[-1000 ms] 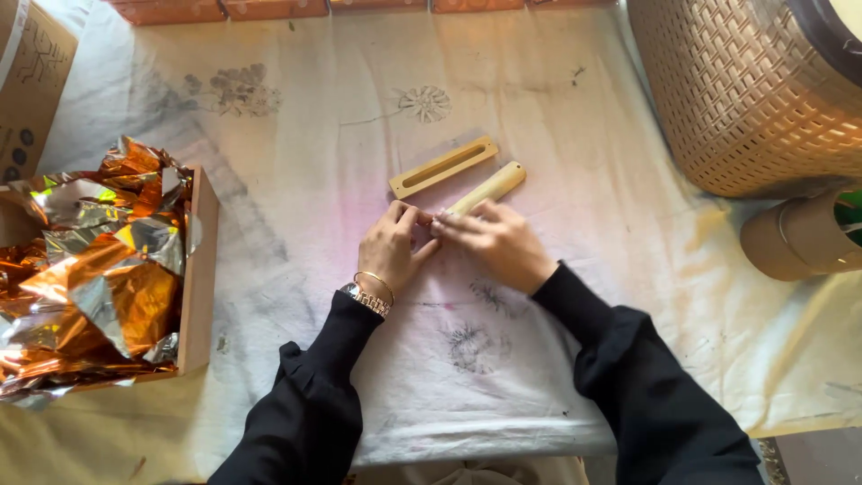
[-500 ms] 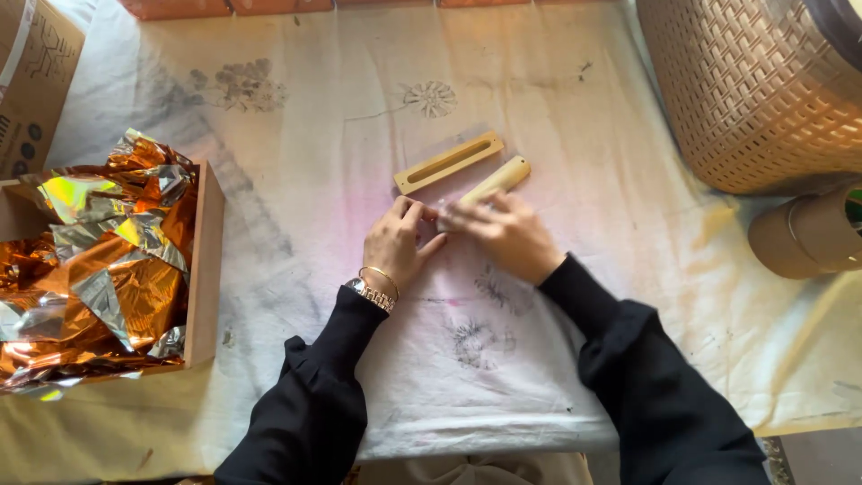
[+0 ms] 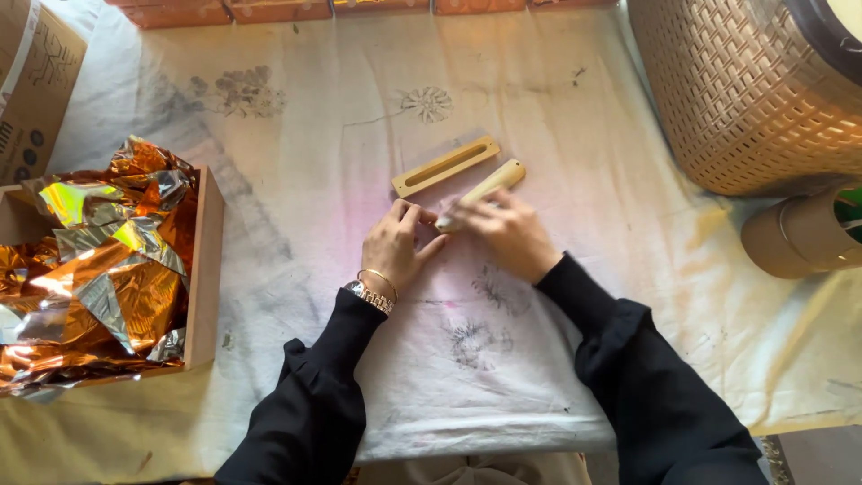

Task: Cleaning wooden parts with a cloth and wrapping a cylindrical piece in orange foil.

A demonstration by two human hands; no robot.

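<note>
The pale wooden rounded stick (image 3: pixel 478 191) lay slanted at frame centre on the cloth-covered tabletop (image 3: pixel 628 269), its lower end pinched between the fingers of the right hand (image 3: pixel 507 235) and the left hand (image 3: pixel 395 250). It looked light, stiff and smooth, best gripped mid-length. One slotted wooden bar (image 3: pixel 445 165) lay just above it. One box of orange foil (image 3: pixel 99 269) sat left, one woven basket (image 3: pixel 745 90) upper right.
</note>
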